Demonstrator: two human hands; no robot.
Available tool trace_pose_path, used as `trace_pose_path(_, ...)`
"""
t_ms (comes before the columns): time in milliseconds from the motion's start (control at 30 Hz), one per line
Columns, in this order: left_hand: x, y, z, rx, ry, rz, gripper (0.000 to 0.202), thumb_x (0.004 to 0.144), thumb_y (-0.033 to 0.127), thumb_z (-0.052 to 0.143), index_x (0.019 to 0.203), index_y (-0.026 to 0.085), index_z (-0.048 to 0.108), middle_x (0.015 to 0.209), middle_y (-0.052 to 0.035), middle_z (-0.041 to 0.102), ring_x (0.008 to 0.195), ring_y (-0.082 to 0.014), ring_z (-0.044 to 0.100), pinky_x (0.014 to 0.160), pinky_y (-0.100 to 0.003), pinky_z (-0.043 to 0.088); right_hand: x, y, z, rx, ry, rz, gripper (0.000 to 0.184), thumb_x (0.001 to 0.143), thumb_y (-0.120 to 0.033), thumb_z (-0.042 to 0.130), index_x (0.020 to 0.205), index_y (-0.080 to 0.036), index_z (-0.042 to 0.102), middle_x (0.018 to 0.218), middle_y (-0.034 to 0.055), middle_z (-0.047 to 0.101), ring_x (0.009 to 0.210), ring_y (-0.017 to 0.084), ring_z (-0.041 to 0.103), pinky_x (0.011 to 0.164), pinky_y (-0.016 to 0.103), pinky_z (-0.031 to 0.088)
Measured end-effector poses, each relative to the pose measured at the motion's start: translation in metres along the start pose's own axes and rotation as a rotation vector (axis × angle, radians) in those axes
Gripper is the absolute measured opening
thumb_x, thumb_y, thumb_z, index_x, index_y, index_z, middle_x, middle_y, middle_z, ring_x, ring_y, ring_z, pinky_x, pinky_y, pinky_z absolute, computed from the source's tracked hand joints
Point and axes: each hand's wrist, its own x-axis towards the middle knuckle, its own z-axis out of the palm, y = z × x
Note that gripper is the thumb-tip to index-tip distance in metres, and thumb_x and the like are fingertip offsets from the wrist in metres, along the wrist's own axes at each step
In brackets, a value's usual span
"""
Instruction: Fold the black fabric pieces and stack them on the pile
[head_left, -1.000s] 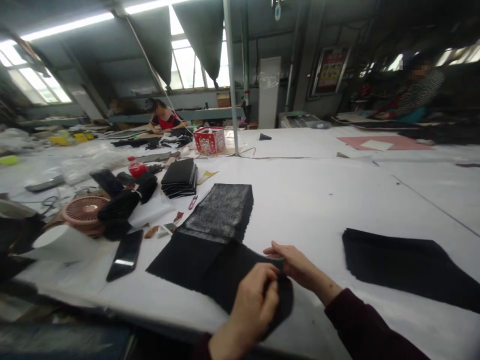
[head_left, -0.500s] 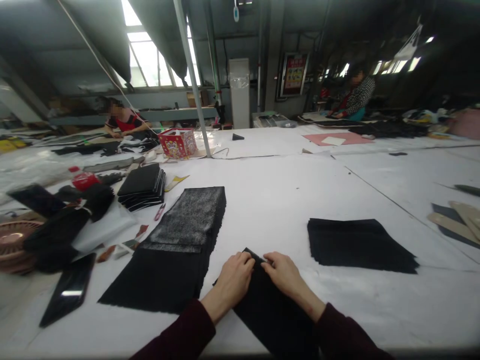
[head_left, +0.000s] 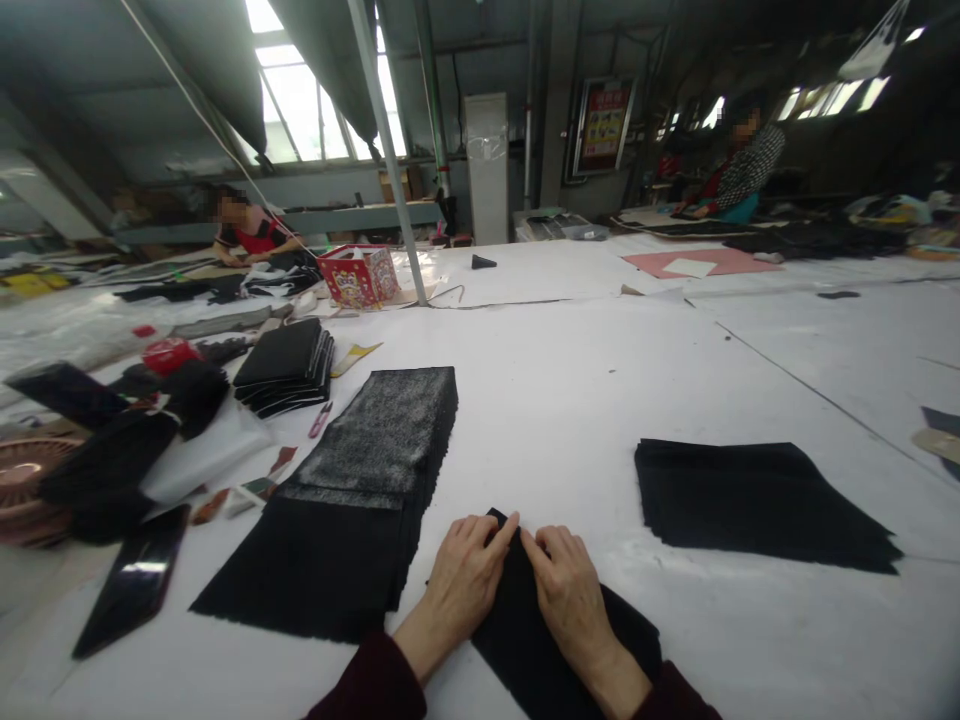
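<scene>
A dark fabric piece [head_left: 517,625] lies in front of me at the near table edge, its narrow end pointing away. My left hand [head_left: 466,568] grips the left side of that end, index finger stretched along its top edge. On the other side, my right hand [head_left: 564,585] has its index fingertip at the same edge and its other fingers curled over the cloth. The two index fingertips almost meet; the thumbs are mostly hidden. Left of my hands is a stack of black fabric pieces [head_left: 307,560] with speckled grey ones on top. Another black fabric stack [head_left: 757,500] lies to the right.
Pink thread snips [head_left: 320,420] lie beyond the left stack, near a folded black pile [head_left: 285,365]. A phone [head_left: 135,580], a basket [head_left: 26,480] and a red-capped bottle [head_left: 169,355] are at left. A pole [head_left: 390,150] rises behind. Two people work farther back.
My right hand has swung inward over the cloth, and its index fingertip has come closer to my left one. More of the cloth's right side shows. The view has shifted slightly.
</scene>
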Motion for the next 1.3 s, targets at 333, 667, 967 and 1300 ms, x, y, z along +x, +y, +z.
trace_pose_path(333, 0.0019, -0.0021, -0.0026, -0.030, -0.005, -0.058, 0.046, 0.096, 0.016, 0.042, 0.141, 0.028, 0.045, 0.110, -0.0077, 0.056, 0.100, -0.0225, 0.053, 0.088, -0.040, 0.044, -0.0021, 0.0011, 0.0043, -0.027, -0.046, -0.033, 0.038, 0.092, -0.006, 0.041, 0.126, -0.014, 0.057, 0.091, 0.0084, 0.056, 0.084, 0.023, 0.050, 0.076, 0.039, 0.044)
trace_pose_path(667, 0.0028, -0.0009, -0.0050, -0.027, -0.008, -0.113, 0.045, 0.096, 0.020, 0.047, 0.140, 0.029, 0.046, 0.115, -0.0069, 0.057, 0.103, -0.0225, 0.053, 0.092, -0.042, 0.041, -0.0013, 0.0005, 0.0052, -0.031, -0.037, -0.029, 0.041, 0.091, -0.006, 0.041, 0.128, -0.019, 0.056, 0.092, 0.0084, 0.057, 0.083, 0.023, 0.052, 0.075, 0.040, 0.045)
trace_pose_path(967, 0.0026, -0.0023, -0.0053, -0.012, -0.007, -0.141, 0.044, 0.097, 0.025, 0.047, 0.140, 0.030, 0.046, 0.119, -0.0061, 0.057, 0.105, -0.0235, 0.052, 0.096, -0.044, 0.037, -0.0028, 0.0016, 0.0072, -0.021, -0.038, -0.034, 0.044, 0.091, -0.005, 0.038, 0.131, -0.019, 0.052, 0.094, 0.0085, 0.057, 0.085, 0.024, 0.052, 0.078, 0.041, 0.045)
trace_pose_path(1300, 0.0049, -0.0032, -0.0038, 0.036, -0.019, -0.167, 0.045, 0.096, 0.030, 0.051, 0.140, 0.026, 0.046, 0.122, -0.0064, 0.058, 0.106, -0.0245, 0.053, 0.097, -0.045, 0.036, -0.0030, 0.0017, 0.0076, -0.028, -0.046, -0.035, 0.043, 0.091, -0.004, 0.040, 0.130, -0.017, 0.052, 0.094, 0.0086, 0.057, 0.085, 0.023, 0.052, 0.077, 0.040, 0.045)
